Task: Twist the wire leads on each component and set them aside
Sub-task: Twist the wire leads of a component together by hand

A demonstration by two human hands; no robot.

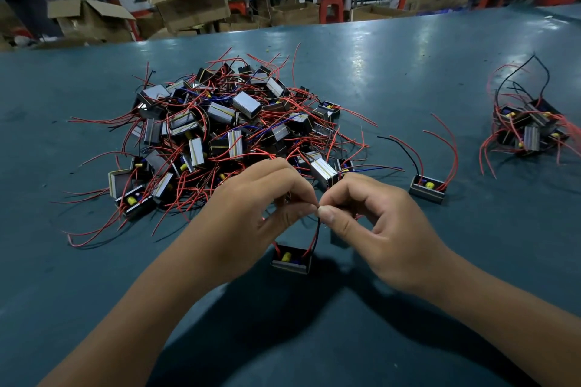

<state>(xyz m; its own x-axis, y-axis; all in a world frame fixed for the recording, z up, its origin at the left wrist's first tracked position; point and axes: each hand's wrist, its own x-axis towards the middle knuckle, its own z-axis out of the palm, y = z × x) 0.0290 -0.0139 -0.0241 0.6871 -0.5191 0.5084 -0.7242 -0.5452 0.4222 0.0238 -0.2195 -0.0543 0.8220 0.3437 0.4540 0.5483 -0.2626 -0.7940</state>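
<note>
A small boxy component (291, 260) with a yellow part inside hangs just over the green table (94, 276) by its red and black wire leads (317, 234). My left hand (248, 217) and my right hand (374, 226) meet above it. Both pinch the lead ends between thumb and forefinger at the same spot. A big heap of the same components (220, 132) with tangled red wires lies beyond my hands. A smaller group of components (528, 129) sits at the far right. One single component (427, 188) lies to the right of my right hand.
The table's far edge (283, 27) runs across the top. Behind it stand cardboard boxes (188, 0), red stools (330, 8) and several seated people at other benches.
</note>
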